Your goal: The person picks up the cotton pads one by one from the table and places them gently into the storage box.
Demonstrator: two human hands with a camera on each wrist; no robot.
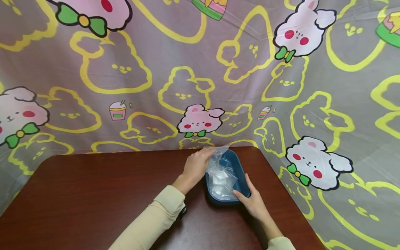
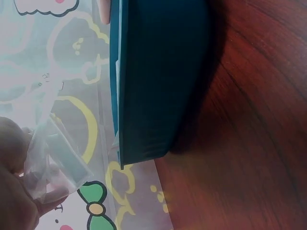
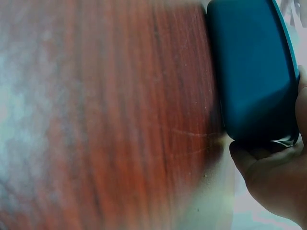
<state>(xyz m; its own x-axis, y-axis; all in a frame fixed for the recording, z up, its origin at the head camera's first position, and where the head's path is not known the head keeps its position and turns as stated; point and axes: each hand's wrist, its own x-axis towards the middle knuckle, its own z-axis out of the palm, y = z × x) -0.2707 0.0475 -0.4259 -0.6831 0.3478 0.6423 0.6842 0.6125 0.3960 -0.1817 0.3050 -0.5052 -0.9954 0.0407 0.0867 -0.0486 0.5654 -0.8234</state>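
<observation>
A deep blue plastic bin (image 1: 241, 172) with rounded corners stands on the brown table. Inside it lie clear plastic bags (image 1: 222, 184), some with whitish contents too blurred to identify. My left hand (image 1: 196, 166) is over the bin's left side, pinching a clear plastic bag (image 1: 221, 150). In the left wrist view that bag (image 2: 67, 160) shows a pale, flat piece inside, beside the bin's dark outer wall (image 2: 158, 81). My right hand (image 1: 254, 203) grips the bin's near right wall, thumb over the rim; its fingers are partly hidden.
The dark brown wooden table (image 1: 109, 194) extends left of the bin. A curtain (image 1: 140, 69) printed with cartoon animals hangs behind the table and along its right side. The bin stands close to the table's back right corner.
</observation>
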